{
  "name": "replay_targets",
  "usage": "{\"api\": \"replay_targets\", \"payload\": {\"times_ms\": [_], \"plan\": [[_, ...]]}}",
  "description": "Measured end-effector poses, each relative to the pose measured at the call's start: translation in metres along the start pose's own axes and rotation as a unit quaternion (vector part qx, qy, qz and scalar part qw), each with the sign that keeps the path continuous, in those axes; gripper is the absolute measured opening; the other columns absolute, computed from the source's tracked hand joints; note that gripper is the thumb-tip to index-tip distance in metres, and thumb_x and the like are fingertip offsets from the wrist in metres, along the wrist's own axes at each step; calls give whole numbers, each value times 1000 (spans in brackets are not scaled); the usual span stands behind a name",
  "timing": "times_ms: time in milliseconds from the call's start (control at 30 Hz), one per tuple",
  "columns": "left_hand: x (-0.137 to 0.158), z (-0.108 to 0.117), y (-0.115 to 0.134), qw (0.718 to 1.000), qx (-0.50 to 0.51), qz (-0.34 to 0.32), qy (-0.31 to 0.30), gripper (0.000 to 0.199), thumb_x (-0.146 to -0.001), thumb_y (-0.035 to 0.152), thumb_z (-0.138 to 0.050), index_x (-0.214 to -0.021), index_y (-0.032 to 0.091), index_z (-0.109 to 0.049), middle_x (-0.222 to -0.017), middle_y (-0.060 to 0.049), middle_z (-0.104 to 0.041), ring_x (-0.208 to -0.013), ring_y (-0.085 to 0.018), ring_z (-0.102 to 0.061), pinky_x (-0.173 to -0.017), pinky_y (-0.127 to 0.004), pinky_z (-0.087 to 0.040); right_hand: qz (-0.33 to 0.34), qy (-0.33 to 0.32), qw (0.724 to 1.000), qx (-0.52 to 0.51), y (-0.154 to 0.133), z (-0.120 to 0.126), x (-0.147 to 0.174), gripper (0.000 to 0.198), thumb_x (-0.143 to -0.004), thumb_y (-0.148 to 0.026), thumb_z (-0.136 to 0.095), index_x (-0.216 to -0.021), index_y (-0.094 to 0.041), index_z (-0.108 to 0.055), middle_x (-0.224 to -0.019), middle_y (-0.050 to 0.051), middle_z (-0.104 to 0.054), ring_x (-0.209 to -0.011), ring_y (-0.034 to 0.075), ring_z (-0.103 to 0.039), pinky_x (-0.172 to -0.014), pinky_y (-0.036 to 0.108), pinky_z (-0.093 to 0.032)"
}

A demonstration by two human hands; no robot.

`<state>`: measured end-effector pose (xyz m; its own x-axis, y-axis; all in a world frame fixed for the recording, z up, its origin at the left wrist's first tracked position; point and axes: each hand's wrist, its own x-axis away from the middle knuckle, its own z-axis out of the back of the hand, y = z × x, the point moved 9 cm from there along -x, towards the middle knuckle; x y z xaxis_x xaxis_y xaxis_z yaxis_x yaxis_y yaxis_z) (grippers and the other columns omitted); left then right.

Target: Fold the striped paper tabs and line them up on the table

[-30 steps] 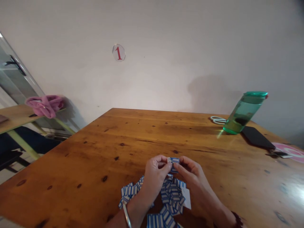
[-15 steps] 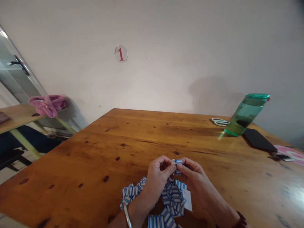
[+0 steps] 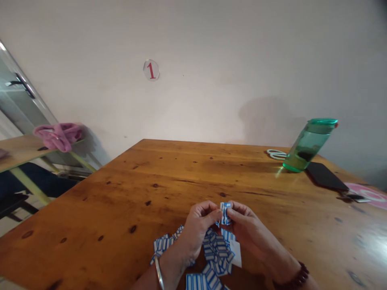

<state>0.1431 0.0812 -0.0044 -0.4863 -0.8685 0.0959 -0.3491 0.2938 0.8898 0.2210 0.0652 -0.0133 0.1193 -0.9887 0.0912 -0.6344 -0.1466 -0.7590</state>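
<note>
A small blue-and-white striped piece (image 3: 224, 213), which looks like paper or card, is held up over the table between my hands. My right hand (image 3: 250, 229) pinches its right side with thumb and forefinger. The fingertips of my left hand (image 3: 196, 227) are closed at its left edge, where a bit of blue-and-white shows under the thumb. Below my hands lies a heap of similar striped pieces (image 3: 218, 250), partly covered by my left wrist. A plain white slip (image 3: 236, 253) sticks out at the heap's right. More striped pieces (image 3: 165, 243) lie left of my left forearm.
On the wooden table (image 3: 169, 169), a green bottle (image 3: 310, 145) stands at the back right near a coiled white cable (image 3: 275, 154). Beside it lie a dark flat phone-like object (image 3: 325, 176) and a pink round sticker (image 3: 367, 194). Pink cloth (image 3: 59, 136) rests on another table at left.
The striped piece has turned slightly, and more of its face shows. My left thumb has drawn a little to the left. The whole view has shifted slightly.
</note>
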Motion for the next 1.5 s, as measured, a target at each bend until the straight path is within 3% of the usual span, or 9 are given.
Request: {"api": "replay_targets", "payload": {"times_ms": [300, 633, 867, 967, 1100, 1267, 1500], "plan": [[0, -1, -1, 1000, 3, 9, -14, 25, -61, 34, -73, -59, 14, -56, -55, 1, -55, -49, -9, -48, -49, -22, -40, 1, -20, 1000, 6, -1, -4, 0, 9, -64, -22, -74, -68, -18, -67, -59, -3, -62, -53, 8, -54, -55, 21, -46], [-1, -1, 4, 997, -64, -31, -17, 24, -65, 33, -68, -60, 15, -53, -56, 3, -49, -51, -10, -47, -51, -23, -41, 23, 21, 998, 46, -3, 3, 0, 13, -64, -24, -74, -65, -17, -64, -63, -1, -63, -57, 10, -56, -58, 25, -48], [-6, 14, 18, 975, -194, -97, 44, 12, -61, 21, -67, -65, 15, -57, -57, 4, -51, -53, -8, -45, -51, -20, -35, 34, 80, 975, 206, -2, 15, 1, 25, -63, -36, -73, -63, -16, -57, -59, -4, -57, -54, 9, -51, -53, 21, -39], [-8, 12, 15, 979, -189, -76, 29, 12, -62, 23, -65, -65, 16, -56, -52, 6, -49, -47, -7, -43, -47, -20, -33, 35, 83, 963, 253, 1, 16, 0, 27, -65, -38, -71, -63, -15, -58, -54, -5, -54, -49, 7, -46, -46, 19, -31], [-7, 11, 11, 987, -154, -47, 24, 17, -63, 27, -64, -65, 16, -52, -47, 7, -47, -40, -7, -41, -41, -19, -30, 21, 70, 974, 215, 4, 15, -1, 24, -65, -36, -72, -65, -16, -59, -58, -4, -57, -53, 8, -50, -49, 19, -36], [-7, 19, 12, 986, -133, -71, 65, 15, -65, 26, -62, -65, 16, -51, -47, 7, -47, -40, -6, -41, -40, -18, -31, 10, 49, 987, 151, 2, 8, -1, 19, -64, -31, -74, -68, -17, -63, -68, -1, -63, -64, 11, -58, -63, 22, -44], [-9, 16, 10, 984, -148, -72, 65, 13, -69, 27, -60, -68, 17, -52, -48, 7, -48, -42, -8, -44, -42, -19, -34, 11, 46, 989, 139, 1, 4, 0, 19, -64, -32, -73, -67, -16, -62, -67, 0, -63, -63, 12, -58, -63, 24, -45]]}}
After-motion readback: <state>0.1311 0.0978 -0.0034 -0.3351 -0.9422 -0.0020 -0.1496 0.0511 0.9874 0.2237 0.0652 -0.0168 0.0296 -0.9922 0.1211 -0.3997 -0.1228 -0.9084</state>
